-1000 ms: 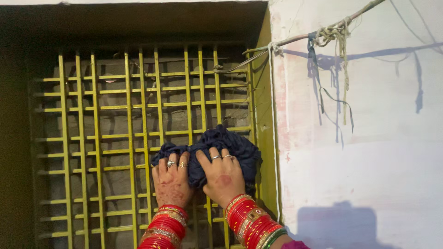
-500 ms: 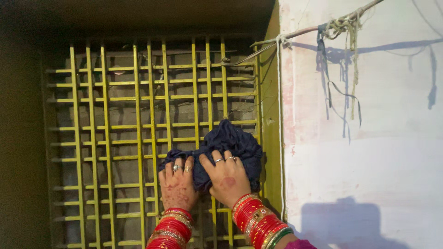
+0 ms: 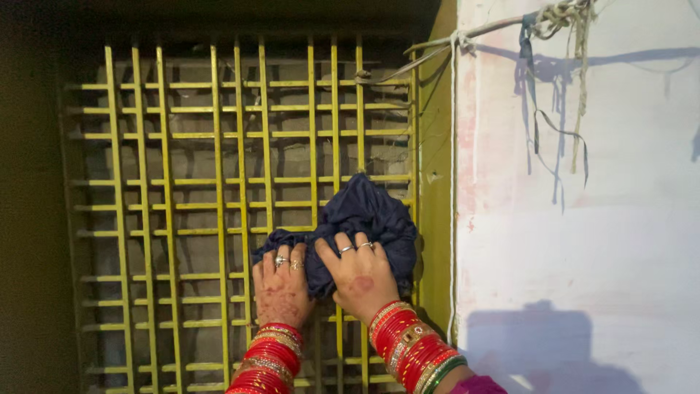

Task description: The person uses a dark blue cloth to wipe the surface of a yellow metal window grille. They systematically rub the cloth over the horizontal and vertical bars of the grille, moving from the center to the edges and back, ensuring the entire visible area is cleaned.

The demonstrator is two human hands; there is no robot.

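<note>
1. The view has swung left: the yellow window grille [image 3: 219, 211] now fills more of the picture and the white wall [image 3: 583, 219] less.
2. The dark blue cloth [image 3: 357, 219] and both hands, left hand [image 3: 281, 288] and right hand [image 3: 362, 277], sit slightly lower and further right in the picture than 1 second ago.

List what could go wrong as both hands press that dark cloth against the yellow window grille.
1. The dark blue cloth is bunched over the yellow grille; loose folds may snag on a bar or slip through a gap.
2. The left hand and right hand wear rings, with stacked bangles at the wrists; these might catch or knock on the bars.
3. A frayed rope is tied to the grille's upper right; wiping there might tangle the cloth.
</note>
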